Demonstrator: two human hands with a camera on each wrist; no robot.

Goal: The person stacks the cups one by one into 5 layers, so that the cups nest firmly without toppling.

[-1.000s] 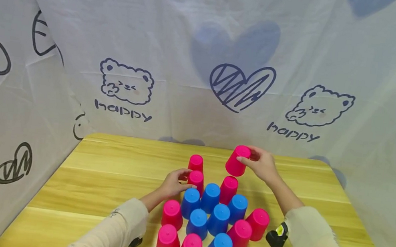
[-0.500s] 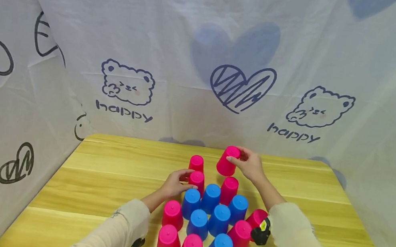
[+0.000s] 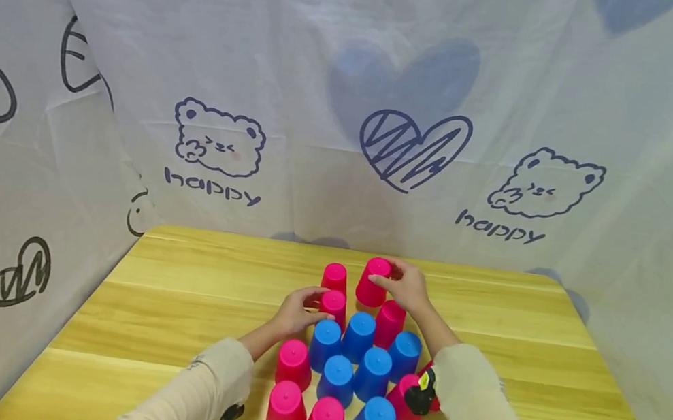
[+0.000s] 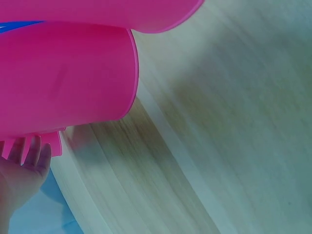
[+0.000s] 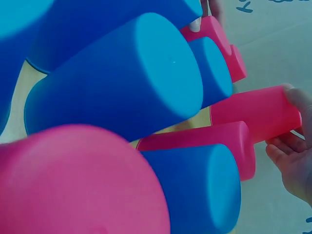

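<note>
My right hand [image 3: 407,286] grips an upside-down pink cup [image 3: 369,291] by its upper part, at the back of the group; in the right wrist view thumb and fingers sit around the closed end of that cup [image 5: 261,112]. My left hand [image 3: 296,314] has its thumb and fingers around another pink cup [image 3: 334,305], which stands just behind a blue cup [image 3: 325,347]. Fingers of the left hand [image 4: 24,170] also show at a pink cup in the left wrist view. A third pink cup [image 3: 334,275] stands at the back left, and one more pink cup [image 3: 390,322] stands before the held one.
Several blue cups [image 3: 372,371] and pink cups [image 3: 286,410] stand upside down close together toward the front of the wooden table [image 3: 133,325]. My right sleeve and its black wrist device [image 3: 419,396] overlap pink cups at the right. A printed cloth [image 3: 314,187] hangs behind.
My right hand has carried its pink cup leftward and then lower, between the back-left pink cup and the one at right. The left hand has stayed at its cup.
</note>
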